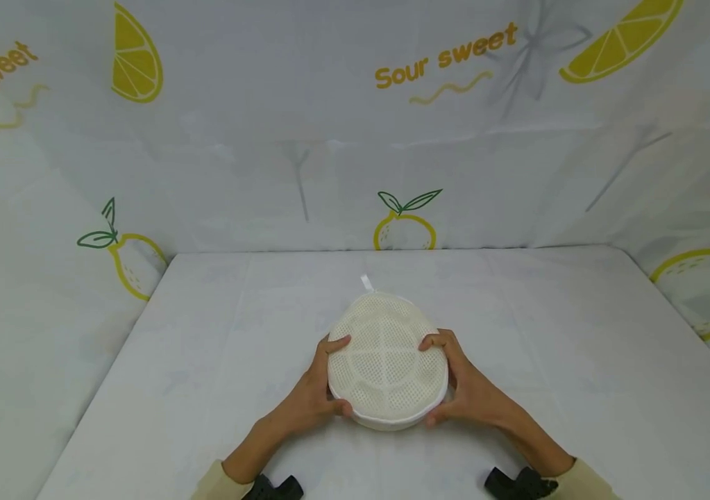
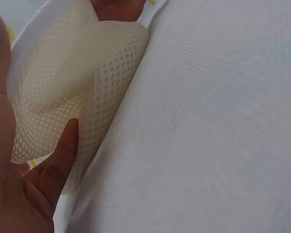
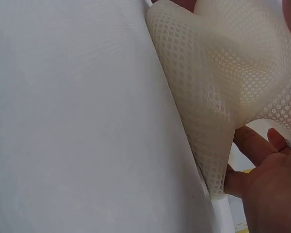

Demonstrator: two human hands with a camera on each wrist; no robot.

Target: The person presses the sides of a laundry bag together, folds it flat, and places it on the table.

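A round, cream-white mesh laundry bag (image 1: pixel 386 347) with a white rim sits over the middle of the table. A small white tag (image 1: pixel 367 282) sticks out from its far edge. My left hand (image 1: pixel 312 397) grips the left side, its thumb at the near rim and a fingertip on the top mesh. On the opposite side my right hand (image 1: pixel 475 390) holds the bag in much the same way. Both wrist views show the underside of the mesh (image 2: pixel 111 73) sagging in folds, with fingers against the netting (image 3: pixel 184 73). Parts of some fingers are hidden behind the bag.
A white cloth covers the table (image 1: pixel 205 333). Behind it and at the sides hangs a white curtain (image 1: pixel 255 173) with lemon prints and lettering. Black wrist mounts (image 1: pixel 520 484) show at the bottom, beside the beige sleeves (image 1: pixel 582 482).
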